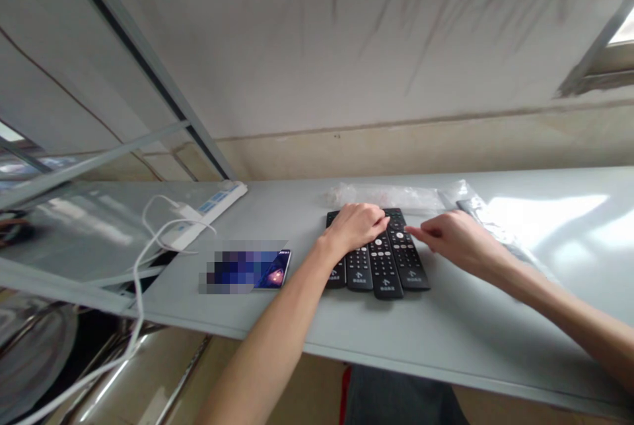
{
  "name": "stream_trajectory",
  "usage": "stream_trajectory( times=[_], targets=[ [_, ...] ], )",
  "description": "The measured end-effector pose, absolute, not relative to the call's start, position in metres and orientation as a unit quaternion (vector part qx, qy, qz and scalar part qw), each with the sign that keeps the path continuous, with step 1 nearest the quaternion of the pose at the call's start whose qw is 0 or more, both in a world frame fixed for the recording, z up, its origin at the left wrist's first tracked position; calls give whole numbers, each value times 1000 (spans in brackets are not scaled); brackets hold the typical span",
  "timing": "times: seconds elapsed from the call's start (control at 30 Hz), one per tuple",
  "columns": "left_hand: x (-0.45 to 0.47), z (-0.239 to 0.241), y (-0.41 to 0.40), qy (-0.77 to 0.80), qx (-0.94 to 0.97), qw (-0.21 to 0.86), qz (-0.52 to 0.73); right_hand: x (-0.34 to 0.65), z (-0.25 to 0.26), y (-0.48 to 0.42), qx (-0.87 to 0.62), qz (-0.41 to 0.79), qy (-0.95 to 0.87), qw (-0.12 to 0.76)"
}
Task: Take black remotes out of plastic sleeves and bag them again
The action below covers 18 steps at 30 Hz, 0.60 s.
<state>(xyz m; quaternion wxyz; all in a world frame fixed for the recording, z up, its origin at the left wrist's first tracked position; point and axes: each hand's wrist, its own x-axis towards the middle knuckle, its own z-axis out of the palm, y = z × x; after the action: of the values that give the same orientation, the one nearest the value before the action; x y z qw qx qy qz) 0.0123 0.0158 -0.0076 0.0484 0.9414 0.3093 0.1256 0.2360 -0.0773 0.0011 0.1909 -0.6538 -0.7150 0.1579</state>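
Several black remote controls [386, 273] lie side by side on the grey tabletop, buttons facing up. One near the middle juts out slightly below its neighbours. Across the upper part of the row lies my left hand [357, 220], its fingers bent down onto a remote and hiding the upper buttons. My right hand [448, 233] is closed apart from a fingertip that points left at the right edge of the rightmost remote control [409, 260]. Nothing shows inside the right hand. Whether that fingertip touches the remote I cannot tell.
Clear plastic bags [386, 196] lie behind the remotes; another wrapped dark item [488, 217] is behind my right hand. To the left are a phone [271, 271], partly pixelated, and a white power strip [208, 214] with a white cable [139, 280]. A wall stands behind the tabletop [470, 339].
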Motion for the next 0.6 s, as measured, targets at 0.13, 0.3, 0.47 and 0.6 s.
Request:
stream_trajectory(
  times=[0.13,0.3,0.47,0.6],
  targets=[
    [12,-7,16,310,941,54,122,278,15,-73,-719,37,-657,224],
    [12,-7,16,307,941,64,128,330,-14,-89,-701,-83,-688,169],
    [13,-7,16,306,941,62,127,345,-41,-108,-692,-54,-695,189],
    [13,-6,15,306,942,59,128,346,-21,-109,-694,14,-702,159]
  ],
)
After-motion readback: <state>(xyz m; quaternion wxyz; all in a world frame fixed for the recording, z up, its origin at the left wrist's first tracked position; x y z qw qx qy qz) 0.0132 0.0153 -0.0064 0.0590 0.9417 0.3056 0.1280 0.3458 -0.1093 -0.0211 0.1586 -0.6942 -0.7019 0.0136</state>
